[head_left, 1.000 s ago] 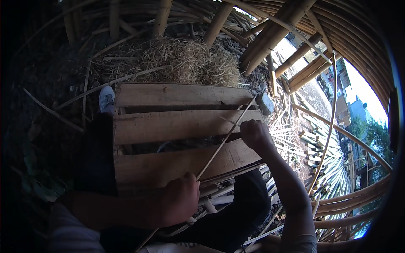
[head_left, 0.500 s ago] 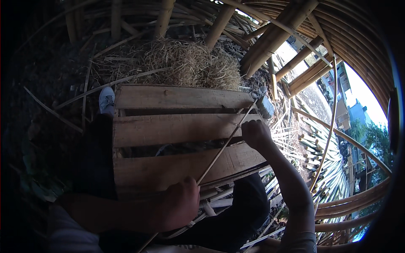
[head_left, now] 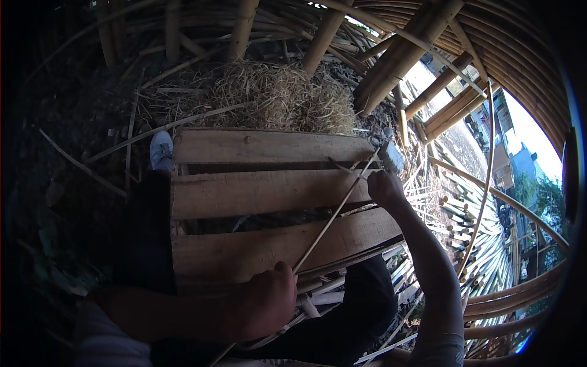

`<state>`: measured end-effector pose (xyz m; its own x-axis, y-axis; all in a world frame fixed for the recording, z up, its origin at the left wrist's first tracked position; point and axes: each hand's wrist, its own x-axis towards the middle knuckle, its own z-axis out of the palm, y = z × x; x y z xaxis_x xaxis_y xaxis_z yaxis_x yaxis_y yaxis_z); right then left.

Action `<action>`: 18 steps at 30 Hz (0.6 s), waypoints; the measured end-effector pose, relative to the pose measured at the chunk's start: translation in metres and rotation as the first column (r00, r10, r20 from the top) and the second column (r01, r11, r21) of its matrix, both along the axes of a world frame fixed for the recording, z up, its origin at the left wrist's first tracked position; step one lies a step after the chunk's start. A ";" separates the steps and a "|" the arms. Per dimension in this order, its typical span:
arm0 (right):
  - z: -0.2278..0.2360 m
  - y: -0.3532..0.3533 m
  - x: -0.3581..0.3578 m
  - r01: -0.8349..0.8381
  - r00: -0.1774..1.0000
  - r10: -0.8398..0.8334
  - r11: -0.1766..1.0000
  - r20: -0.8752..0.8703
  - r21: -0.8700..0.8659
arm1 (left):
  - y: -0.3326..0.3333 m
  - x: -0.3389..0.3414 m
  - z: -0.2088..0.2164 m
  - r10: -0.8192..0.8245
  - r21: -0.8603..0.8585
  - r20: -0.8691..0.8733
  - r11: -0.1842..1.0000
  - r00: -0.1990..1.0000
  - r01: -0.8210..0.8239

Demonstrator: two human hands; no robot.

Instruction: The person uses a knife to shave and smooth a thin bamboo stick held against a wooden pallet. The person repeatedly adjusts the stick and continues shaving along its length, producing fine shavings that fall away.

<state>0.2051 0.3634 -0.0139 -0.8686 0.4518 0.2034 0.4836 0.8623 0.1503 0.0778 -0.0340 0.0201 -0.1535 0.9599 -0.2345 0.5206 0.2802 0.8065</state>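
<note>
A long, thin bamboo strip (head_left: 324,231) slants across a slatted wooden bench top (head_left: 244,189), from the lower left up to its far right corner. My left hand (head_left: 269,303) is closed around the strip at the bench's near edge, and the strip's tail comes out below it. At the right end of the slats my right hand (head_left: 385,186) is a fist. From that fist a thin blade-like tool (head_left: 348,169) points left and crosses the strip; its handle is hidden in my fingers.
A heap of pale shavings (head_left: 281,98) lies behind the bench. Just off its right corner is a grey block (head_left: 391,157). Cut bamboo poles (head_left: 483,238) are piled at the right, and thick bamboo posts (head_left: 409,55) stand at the back. My shoe (head_left: 161,150) is at the left.
My right hand and the blade-like tool have slid a little up and right along the strip, away from my left hand. My left hand keeps its grip. The whole view has shifted slightly.
</note>
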 end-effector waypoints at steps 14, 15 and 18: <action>0.008 0.074 0.048 0.371 0.911 -0.403 0.892 0.084 0.256 | 0.010 0.007 0.007 0.030 -0.018 0.058 0.999 0.998 -0.029; 0.016 0.077 0.049 0.302 0.925 -0.354 0.904 0.134 0.303 | 0.012 0.006 0.007 0.034 -0.032 0.059 0.999 0.998 -0.032; 0.010 0.009 -0.012 0.202 0.974 -0.210 0.975 0.084 0.090 | 0.004 -0.002 0.012 0.084 -0.108 0.098 0.991 0.992 -0.074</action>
